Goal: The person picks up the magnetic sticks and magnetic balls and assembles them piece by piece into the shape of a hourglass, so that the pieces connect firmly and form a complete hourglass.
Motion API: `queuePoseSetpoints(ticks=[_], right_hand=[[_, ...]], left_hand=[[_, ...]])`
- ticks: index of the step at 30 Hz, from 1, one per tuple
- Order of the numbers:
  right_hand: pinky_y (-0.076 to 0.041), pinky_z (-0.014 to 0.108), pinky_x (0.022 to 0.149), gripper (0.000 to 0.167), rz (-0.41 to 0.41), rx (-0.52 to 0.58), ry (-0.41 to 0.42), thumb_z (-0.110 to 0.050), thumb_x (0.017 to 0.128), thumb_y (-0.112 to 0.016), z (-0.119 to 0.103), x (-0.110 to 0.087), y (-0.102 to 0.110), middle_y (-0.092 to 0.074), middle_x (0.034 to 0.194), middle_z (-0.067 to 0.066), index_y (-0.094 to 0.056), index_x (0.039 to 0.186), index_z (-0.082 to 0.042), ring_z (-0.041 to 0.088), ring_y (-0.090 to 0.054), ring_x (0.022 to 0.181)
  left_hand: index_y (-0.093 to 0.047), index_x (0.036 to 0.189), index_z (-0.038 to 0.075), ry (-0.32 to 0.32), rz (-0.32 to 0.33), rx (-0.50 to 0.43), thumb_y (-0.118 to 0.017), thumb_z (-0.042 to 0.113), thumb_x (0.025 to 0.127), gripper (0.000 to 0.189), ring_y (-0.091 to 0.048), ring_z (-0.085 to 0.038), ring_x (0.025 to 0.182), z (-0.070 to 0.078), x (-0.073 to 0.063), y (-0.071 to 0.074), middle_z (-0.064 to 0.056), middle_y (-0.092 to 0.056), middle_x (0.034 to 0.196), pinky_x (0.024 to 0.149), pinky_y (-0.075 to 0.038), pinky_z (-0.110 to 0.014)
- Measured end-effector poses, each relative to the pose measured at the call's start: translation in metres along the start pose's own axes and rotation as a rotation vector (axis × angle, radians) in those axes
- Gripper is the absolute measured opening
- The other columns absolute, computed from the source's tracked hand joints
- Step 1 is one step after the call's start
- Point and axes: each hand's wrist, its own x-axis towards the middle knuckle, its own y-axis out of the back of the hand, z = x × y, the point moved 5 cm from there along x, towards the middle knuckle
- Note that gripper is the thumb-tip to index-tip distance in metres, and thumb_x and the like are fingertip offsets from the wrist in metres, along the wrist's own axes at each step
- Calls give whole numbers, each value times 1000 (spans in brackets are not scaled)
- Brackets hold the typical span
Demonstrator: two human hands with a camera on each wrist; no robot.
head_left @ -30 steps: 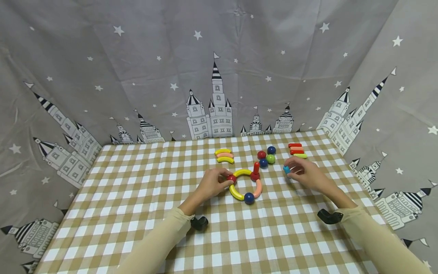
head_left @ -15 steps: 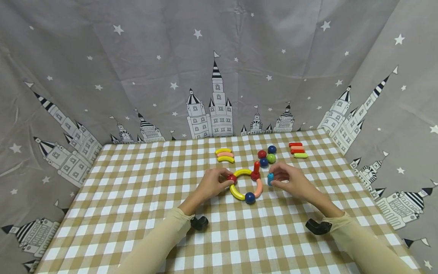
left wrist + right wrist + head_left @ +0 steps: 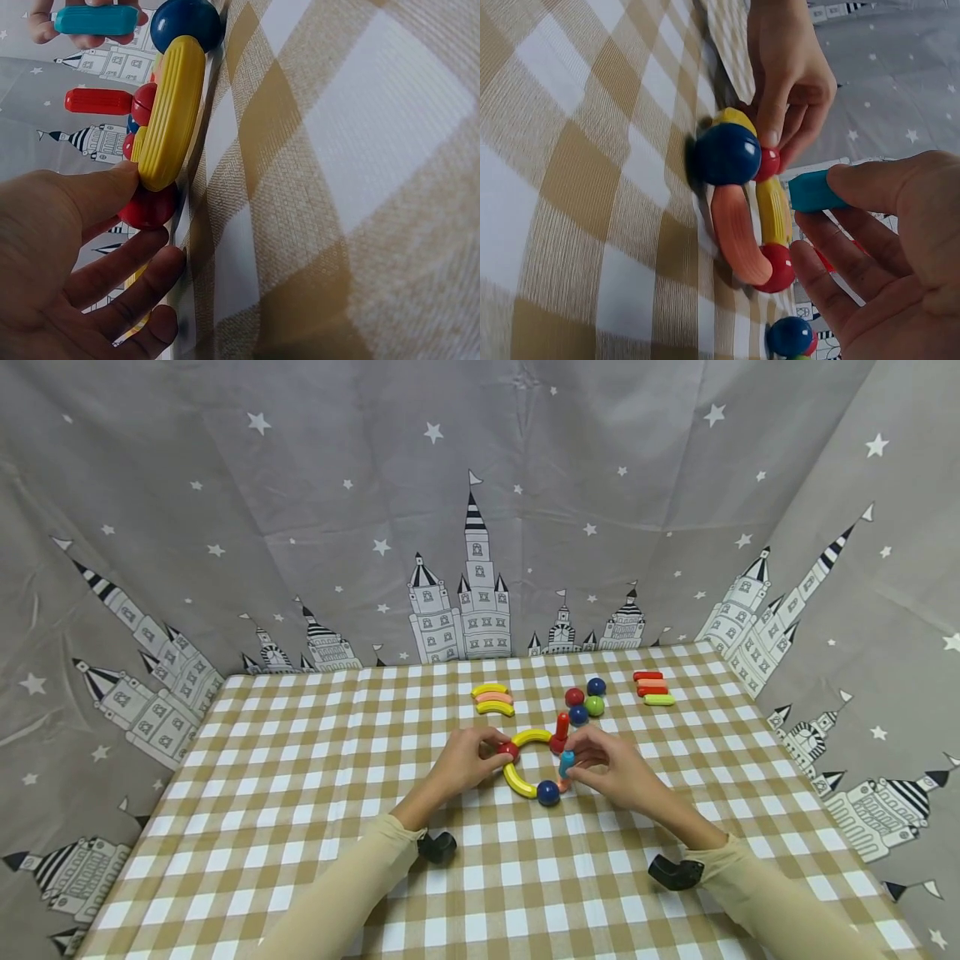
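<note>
On the checked cloth lies a ring of curved yellow and salmon rods joined by balls. My left hand (image 3: 467, 762) pinches the red ball (image 3: 150, 208) at the ring's left side between thumb and fingers. A red rod (image 3: 562, 727) stands upright on another red ball (image 3: 557, 744) at the ring's far right. At the near side sits a dark blue ball (image 3: 548, 792). My right hand (image 3: 611, 766) holds a short blue rod (image 3: 816, 191) upright by thumb and fingertips, above the salmon curved rod (image 3: 736, 232), which it partly hides in the head view.
Behind the ring lie several curved rods (image 3: 492, 698) in yellow and salmon. Loose balls (image 3: 595, 706) in red, blue and green cluster behind its right side. Further right, several straight rods (image 3: 652, 689) lie in a row. A grey castle-print curtain (image 3: 330, 527) hangs behind the table.
My right hand has carried the blue rod leftward from the right of the ring to over its right side, turning it upright. The left hand has stayed on the red ball.
</note>
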Motion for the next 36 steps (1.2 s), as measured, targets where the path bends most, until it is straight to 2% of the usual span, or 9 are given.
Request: queuePoseSetpoints(ticks=[5, 15, 19, 31, 36], right_hand=[[-59, 35, 86, 33, 6, 15, 26, 3, 86, -80, -4, 1, -7, -66, 108, 3, -64, 114, -5, 19, -70, 95], [-59, 35, 86, 32, -21, -3, 39, -1, 88, -80, -7, -1, -19, -66, 106, 2, -62, 115, -1, 17, -69, 95], [-59, 34, 85, 31, -21, -10, 53, -1, 88, -80, -5, -1, -23, -66, 105, 0, -62, 114, -4, 16, -69, 94], [-59, 38, 84, 31, -3, 4, 56, 2, 88, -78, -3, -3, -25, -66, 106, 1, -62, 114, -2, 16, -70, 93], [-59, 35, 82, 34, 10, -14, 49, 0, 87, -80, 0, -5, -26, -66, 104, 0, -62, 116, -3, 17, -69, 91]], left_hand=[[-77, 112, 10, -8, -2, 1, -80, 19, 92, 22, -66, -9, 80, 1, 1, 1, -1, -76, 101, 74, -54, -27], [-77, 112, 8, -10, 4, 5, -81, 19, 90, 25, -67, -10, 81, 0, 2, 0, -1, -77, 101, 75, -56, -29], [-77, 112, 10, -4, 9, 16, -80, 20, 92, 23, -67, -9, 81, 1, 1, 0, -1, -77, 101, 75, -55, -28], [-77, 110, 11, 9, -2, 3, -79, 19, 92, 19, -66, -10, 82, 0, 1, 0, 0, -76, 99, 77, -55, -31], [-77, 109, 11, -15, -2, 19, -80, 19, 92, 19, -67, -12, 81, 0, 2, 0, -1, -76, 98, 77, -55, -31]])
